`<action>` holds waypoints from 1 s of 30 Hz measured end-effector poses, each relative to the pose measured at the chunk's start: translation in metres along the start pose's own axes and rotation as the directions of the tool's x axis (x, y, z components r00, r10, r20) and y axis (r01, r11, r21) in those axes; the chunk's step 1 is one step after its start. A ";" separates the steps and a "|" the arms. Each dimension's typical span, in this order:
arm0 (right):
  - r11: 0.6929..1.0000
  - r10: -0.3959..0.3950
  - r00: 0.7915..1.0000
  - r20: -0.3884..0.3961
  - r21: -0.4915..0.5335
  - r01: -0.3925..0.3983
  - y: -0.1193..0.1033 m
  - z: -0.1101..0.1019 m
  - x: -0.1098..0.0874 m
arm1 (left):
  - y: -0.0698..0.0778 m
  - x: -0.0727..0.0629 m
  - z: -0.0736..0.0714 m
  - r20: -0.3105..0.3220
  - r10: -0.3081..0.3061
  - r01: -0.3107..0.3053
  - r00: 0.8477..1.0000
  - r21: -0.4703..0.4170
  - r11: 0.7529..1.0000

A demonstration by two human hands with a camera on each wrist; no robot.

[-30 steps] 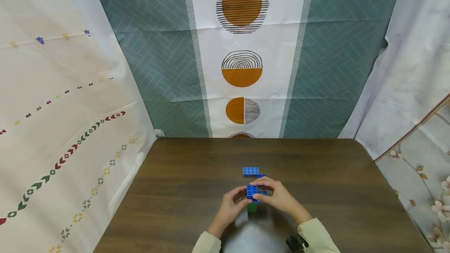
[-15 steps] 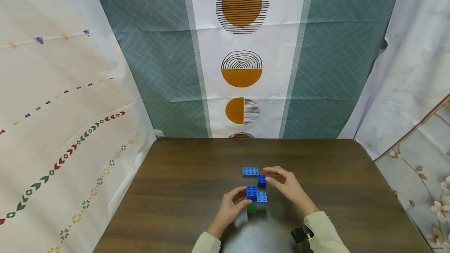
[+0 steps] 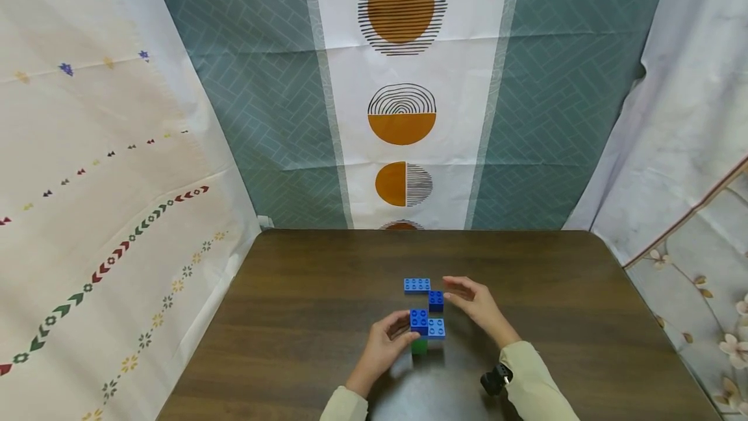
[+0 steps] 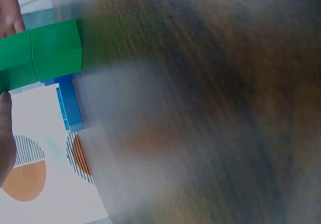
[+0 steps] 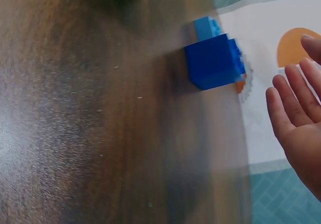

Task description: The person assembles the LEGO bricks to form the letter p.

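Note:
My left hand (image 3: 376, 348) holds a stack of toy building bricks, thumb and fingers at its left side. On top is a dark blue brick (image 3: 418, 321); a light blue brick (image 3: 436, 328) juts out to the right below it, and green (image 3: 419, 347) shows underneath. In the left wrist view two green bricks (image 4: 56, 50) sit one on the other, with a fingertip at their edge. My right hand (image 3: 480, 307) is empty, fingers apart and slightly bent, just right of a loose dark blue brick (image 3: 436, 301), also visible in the right wrist view (image 5: 213, 63).
Behind the loose dark blue brick a flat light blue brick (image 3: 417, 285) lies on the brown wooden table (image 3: 304, 317). Patterned cloths (image 3: 403, 70) hang beyond the table's far edge and along both sides.
My right hand has let go of the top dark blue brick and moved right and back, uncovering the light blue and loose dark blue bricks. My left hand has stayed in place.

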State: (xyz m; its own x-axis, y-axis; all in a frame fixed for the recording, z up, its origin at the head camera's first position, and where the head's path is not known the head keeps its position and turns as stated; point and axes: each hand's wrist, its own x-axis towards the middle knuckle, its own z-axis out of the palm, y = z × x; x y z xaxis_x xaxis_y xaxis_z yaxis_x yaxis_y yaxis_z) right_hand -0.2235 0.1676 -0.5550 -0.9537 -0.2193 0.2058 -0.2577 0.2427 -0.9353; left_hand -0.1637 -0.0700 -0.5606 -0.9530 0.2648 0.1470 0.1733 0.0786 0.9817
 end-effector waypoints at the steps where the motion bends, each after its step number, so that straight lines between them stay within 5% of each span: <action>1: 1.000 0.010 1.000 0.000 -0.012 -0.010 0.003 0.001 0.001 | 0.003 0.000 0.000 0.000 -0.001 0.001 1.000 0.000 1.000; 10: 0.983 0.175 0.985 0.002 -0.050 -0.175 0.024 0.011 0.012 | 0.029 -0.005 -0.001 0.017 -0.009 0.009 1.000 -0.007 1.000; 30: 0.971 0.232 0.971 0.057 -0.073 -0.228 0.032 0.020 0.015 | 0.025 -0.006 -0.001 0.031 0.010 -0.009 0.999 -0.043 0.999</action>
State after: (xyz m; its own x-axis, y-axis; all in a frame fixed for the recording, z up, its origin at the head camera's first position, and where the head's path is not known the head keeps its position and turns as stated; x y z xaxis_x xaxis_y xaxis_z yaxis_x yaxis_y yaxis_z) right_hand -0.2429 0.1535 -0.5878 -0.9770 -0.2108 -0.0336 -0.0443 0.3543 -0.9341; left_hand -0.1544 -0.0708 -0.5366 -0.9430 0.2955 0.1531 0.1709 0.0352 0.9847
